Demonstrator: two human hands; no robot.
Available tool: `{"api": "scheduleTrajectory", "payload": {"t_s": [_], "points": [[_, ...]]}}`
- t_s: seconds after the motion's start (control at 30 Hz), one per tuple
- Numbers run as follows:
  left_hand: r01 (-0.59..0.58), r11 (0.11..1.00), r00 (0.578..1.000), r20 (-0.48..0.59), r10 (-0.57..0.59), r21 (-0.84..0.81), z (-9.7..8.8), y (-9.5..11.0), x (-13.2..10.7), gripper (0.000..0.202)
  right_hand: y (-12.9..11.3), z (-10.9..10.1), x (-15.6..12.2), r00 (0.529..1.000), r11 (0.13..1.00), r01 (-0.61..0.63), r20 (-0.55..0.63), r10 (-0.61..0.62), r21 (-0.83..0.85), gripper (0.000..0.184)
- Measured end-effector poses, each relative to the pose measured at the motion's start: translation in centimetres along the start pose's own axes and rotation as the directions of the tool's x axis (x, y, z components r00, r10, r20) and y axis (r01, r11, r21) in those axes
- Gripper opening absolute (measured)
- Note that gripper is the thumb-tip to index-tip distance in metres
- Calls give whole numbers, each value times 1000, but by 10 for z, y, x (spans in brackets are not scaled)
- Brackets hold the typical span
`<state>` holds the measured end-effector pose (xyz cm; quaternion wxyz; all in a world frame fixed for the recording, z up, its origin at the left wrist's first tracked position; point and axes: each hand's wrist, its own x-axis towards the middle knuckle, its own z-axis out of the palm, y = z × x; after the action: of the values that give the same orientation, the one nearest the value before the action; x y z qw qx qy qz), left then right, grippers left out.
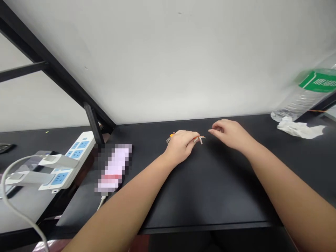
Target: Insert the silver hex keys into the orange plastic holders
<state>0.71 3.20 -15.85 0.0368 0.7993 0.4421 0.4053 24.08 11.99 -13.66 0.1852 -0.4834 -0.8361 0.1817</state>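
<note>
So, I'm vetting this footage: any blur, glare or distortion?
Head view: coarse pixels mask the phone-like object; near the right edge the bottle looks ghosted and stretched; a faint sheen greys the black tabletop; the bundle in the left hand is too small to make out.

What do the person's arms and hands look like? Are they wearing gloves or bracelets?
The left forearm and right forearm are bare, with no sleeves showing; both narrow toward the wrists. The left hand and right hand wear no gloves. I see no bracelets or watches. Any tiny marks are too small to tell.
</note>
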Motion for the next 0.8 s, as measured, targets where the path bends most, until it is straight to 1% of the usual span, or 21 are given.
{"api": "scheduleTrajectory", "payload": {"t_s": [0.03, 0.1, 0.17, 0.23, 0.3, 0.37, 0.47, 0.53, 0.67, 0.73, 0.8], "points": [[9, 1000, 1000, 6, -9, 2, 0, 0, 0, 15, 9, -3, 2, 1000, 990, -13, -8, 12, -139, 29], [34, 999, 999, 11, -35, 11, 0, 1, 0, 16, 24, -6, 5, 998, 947, -53, 26, 65, -317, 30], [60, 998, 998, 16, -60, 26, 1, 2, 0, 16, 32, -6, 6, 990, 906, -73, 79, 116, -416, 30], [81, 996, 997, 10, -82, 45, 2, 2, 0, 15, 32, -5, 7, 982, 882, -67, 126, 141, -466, 31], [109, 992, 994, -17, -109, 69, 3, 2, -1, 16, 29, -4, 7, 978, 878, -64, 147, 150, -474, 32], [117, 990, 993, -34, -114, 83, 4, 1, -1, 20, 27, -5, 7, 978, 886, -73, 141, 154, -459, 32], [44, 997, 999, -23, -43, 58, 6, -1, -2, 22, 28, -7, 8, 981, 901, -59, 141, 131, -429, 29], [11, 999, 1000, -12, -11, 31, 6, -2, -2, 23, 27, -7, 9, 982, 904, -43, 147, 116, -425, 24], [55, 998, 998, 29, -55, -1, 3, -2, 0, 26, 16, -3, 6, 981, 899, -49, 147, 125, -436, 9], [63, 998, 997, 36, -63, 1, 2, -1, 0, 26, 7, -1, 3, 982, 916, -49, 149, 118, -398, 5], [54, 998, 998, 30, -54, 15, 1, 0, 0, 27, -3, -1, -1, 984, 954, -19, 163, 71, -300, 9]]}}
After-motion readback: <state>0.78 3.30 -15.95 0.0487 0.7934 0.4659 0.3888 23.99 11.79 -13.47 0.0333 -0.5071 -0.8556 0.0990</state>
